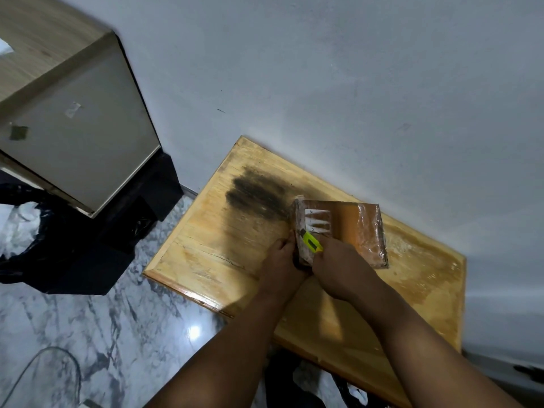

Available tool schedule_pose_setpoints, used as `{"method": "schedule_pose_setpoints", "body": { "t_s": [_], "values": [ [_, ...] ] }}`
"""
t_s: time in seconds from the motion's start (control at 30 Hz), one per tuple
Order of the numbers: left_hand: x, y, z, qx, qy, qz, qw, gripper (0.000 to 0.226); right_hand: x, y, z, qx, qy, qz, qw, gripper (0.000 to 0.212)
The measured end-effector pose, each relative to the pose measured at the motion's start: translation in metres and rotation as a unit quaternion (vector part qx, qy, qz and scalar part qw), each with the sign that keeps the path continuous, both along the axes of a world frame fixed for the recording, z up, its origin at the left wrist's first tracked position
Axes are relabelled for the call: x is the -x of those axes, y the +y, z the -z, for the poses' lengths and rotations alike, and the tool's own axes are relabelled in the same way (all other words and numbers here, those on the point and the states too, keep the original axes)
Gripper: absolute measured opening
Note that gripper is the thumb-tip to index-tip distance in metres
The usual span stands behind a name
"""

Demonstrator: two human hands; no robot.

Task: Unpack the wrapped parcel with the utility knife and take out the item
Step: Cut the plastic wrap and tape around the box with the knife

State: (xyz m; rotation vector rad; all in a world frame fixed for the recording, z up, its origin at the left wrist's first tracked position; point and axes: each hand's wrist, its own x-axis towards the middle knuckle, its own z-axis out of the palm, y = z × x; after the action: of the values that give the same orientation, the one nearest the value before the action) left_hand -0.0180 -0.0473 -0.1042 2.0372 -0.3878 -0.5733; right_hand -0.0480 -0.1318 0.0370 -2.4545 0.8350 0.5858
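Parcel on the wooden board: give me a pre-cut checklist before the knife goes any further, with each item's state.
1. Parcel lies on the wooden board: ok.
2. Left hand holds the parcel's near end steady: ok.
3. Right hand grips the yellow utility knife: ok.
4. Knife tip at the parcel's left end, on the clear wrap: ok.
5. Blade extended and how far: cannot tell, too small.
6. Left-hand fingers out of the blade's path: cannot tell; they sit close beside the knife, so check before pulling.
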Motion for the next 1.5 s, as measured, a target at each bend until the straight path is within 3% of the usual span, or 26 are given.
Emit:
{"method": "schedule_pose_setpoints", "body": {
  "t_s": [0.13, 0.27, 0.7, 0.87, 1.2, 1.5],
  "values": [
    [0.000, 0.000, 0.002, -0.012, -0.002, -0.001, 1.000, 0.076, -0.006, -0.006, -0.010, 0.024, -0.025, 0.008, 0.999, 0.031],
    [0.000, -0.001, 0.004, -0.016, 0.000, 0.000, 1.000, 0.080, -0.024, -0.010, -0.019, 0.040, -0.056, 0.016, 0.997, 0.033],
    [-0.001, -0.001, 0.005, -0.013, -0.010, 0.002, 1.000, 0.085, -0.039, -0.007, 0.002, 0.023, -0.024, 0.042, 0.999, 0.043],
    [-0.001, -0.001, 0.003, -0.016, -0.010, 0.001, 1.000, 0.086, -0.034, 0.000, -0.001, 0.045, -0.002, 0.022, 0.999, 0.036],
    [-0.002, 0.000, 0.003, -0.029, -0.001, 0.005, 1.000, 0.067, -0.019, 0.004, -0.002, 0.028, 0.035, 0.008, 0.999, 0.033],
    [-0.001, 0.002, -0.003, 0.000, 0.008, 0.001, 1.000, 0.081, -0.005, 0.008, -0.010, 0.002, 0.039, -0.017, 0.999, 0.050]
  ]
}}
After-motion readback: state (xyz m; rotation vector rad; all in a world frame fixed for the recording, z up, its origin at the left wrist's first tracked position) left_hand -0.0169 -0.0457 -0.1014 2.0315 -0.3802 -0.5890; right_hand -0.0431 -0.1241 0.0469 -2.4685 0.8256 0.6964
